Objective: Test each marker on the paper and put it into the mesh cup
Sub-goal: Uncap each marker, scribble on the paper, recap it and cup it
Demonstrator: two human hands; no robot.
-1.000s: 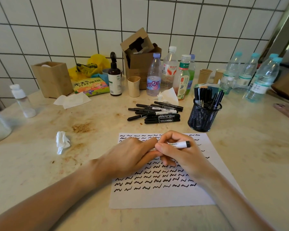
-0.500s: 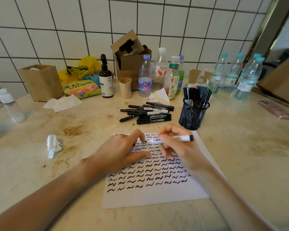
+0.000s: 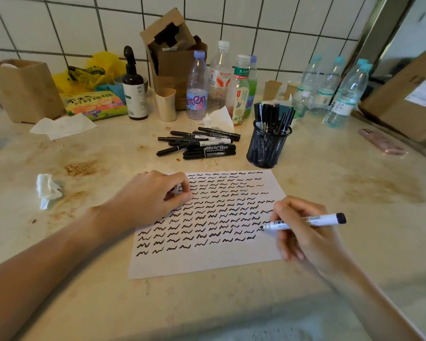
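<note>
Since the earlier frame the uncapped marker (image 3: 303,221) had been carried to the paper's (image 3: 207,264) right edge, gripped by the right hand (image 3: 305,232) with its tip protruding leftward, while something small and white was pinched by the left hand (image 3: 153,195) at upper left.

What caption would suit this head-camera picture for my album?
Right hand puts a white marker to the squiggled paper; left hand rests on it, holding the cap.

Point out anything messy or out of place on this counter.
Brown crumbly stains mark the counter left of the paper, with a crumpled tissue beside them. Untested markers lie in a loose heap, not lined up.
</note>
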